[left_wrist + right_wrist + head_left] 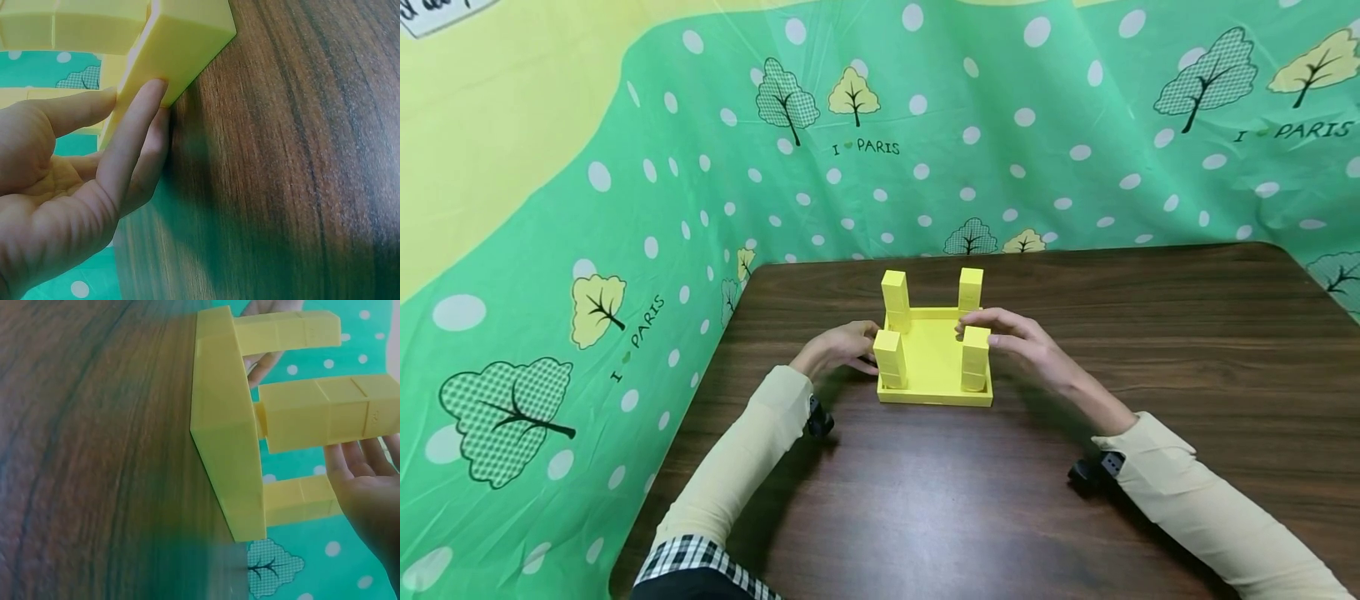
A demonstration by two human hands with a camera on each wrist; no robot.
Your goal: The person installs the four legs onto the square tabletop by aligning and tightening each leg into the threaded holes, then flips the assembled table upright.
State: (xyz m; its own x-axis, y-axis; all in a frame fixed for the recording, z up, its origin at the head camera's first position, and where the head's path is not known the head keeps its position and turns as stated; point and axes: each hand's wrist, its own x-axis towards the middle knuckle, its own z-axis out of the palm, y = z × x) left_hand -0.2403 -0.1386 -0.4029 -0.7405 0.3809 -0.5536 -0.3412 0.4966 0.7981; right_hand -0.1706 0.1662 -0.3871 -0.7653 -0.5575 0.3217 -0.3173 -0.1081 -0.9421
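Observation:
A shallow yellow tray (932, 354) lies on the brown table, with an upright yellow post of stacked blocks at each corner. At its left side, my left hand (842, 346) holds the edge; in the left wrist view the thumb is at the rim and fingertips (156, 87) press the outer wall. My right hand (1026, 342) grips the near right post (975, 358), thumb on its right side and fingers reaching behind it. In the right wrist view this post (331, 415) hides the fingertips. The near left post (891, 358) covers part of my left hand.
The far left post (896, 300) and far right post (970, 289) rise at the tray's back corners. A dark wood table (895, 483) spreads around the tray. Green polka-dot cloth (880, 183) hangs behind and to the left.

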